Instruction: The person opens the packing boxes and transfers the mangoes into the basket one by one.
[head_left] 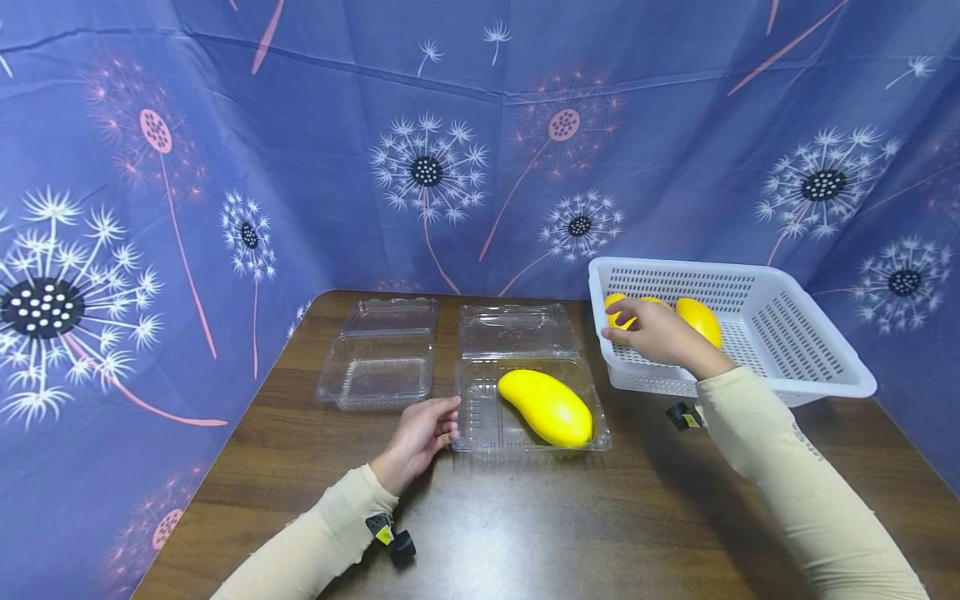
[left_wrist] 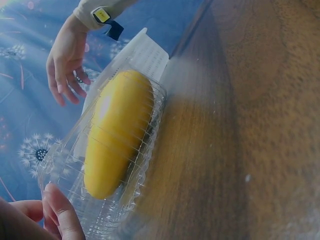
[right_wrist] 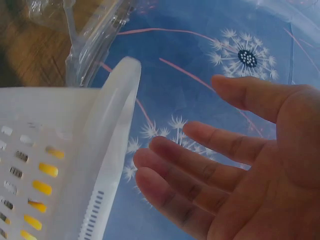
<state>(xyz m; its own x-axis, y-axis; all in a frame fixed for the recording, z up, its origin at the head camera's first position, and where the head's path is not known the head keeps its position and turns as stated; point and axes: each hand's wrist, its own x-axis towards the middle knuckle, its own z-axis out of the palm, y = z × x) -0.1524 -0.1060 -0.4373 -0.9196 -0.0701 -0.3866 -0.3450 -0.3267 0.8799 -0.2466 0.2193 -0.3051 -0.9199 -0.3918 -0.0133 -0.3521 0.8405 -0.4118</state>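
A yellow mango (head_left: 546, 408) lies in an open clear plastic clamshell box (head_left: 480, 417) at the middle of the table. My left hand (head_left: 424, 436) touches the left edge of that box with its fingertips; in the left wrist view its thumb and fingers (left_wrist: 62, 212) show at the box's side. Over the near left part of a white basket (head_left: 810, 375) hovers my right hand (head_left: 660, 331), its fingers spread and holding nothing in the right wrist view. Inside the basket are several mangoes, one of them a yellow mango (head_left: 699, 321) beyond the hand; others are partly hidden by it.
Another open clear clamshell box (head_left: 378, 367) stands to the left on the brown wooden table (head_left: 540, 525). A blue cloth with dandelion prints (head_left: 480, 100) hangs behind and at the sides. The basket's raised rim stands right of the middle box.
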